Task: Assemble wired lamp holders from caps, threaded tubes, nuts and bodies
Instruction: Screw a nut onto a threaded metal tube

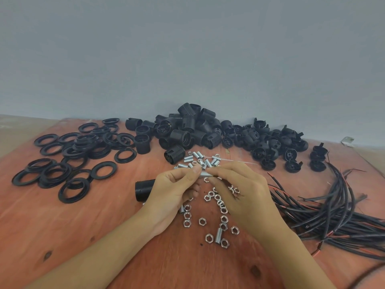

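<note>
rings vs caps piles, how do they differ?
Rings are flat open hoops, spread wide at far left. Caps are domed with side tabs, bunched at far right by the wall. Rings mostly lie flat, some stacked; caps tilt every way. Both are black plastic, and neither hand is touching them.

Bare board near-left — scattered nuts mid, wires right.
</note>
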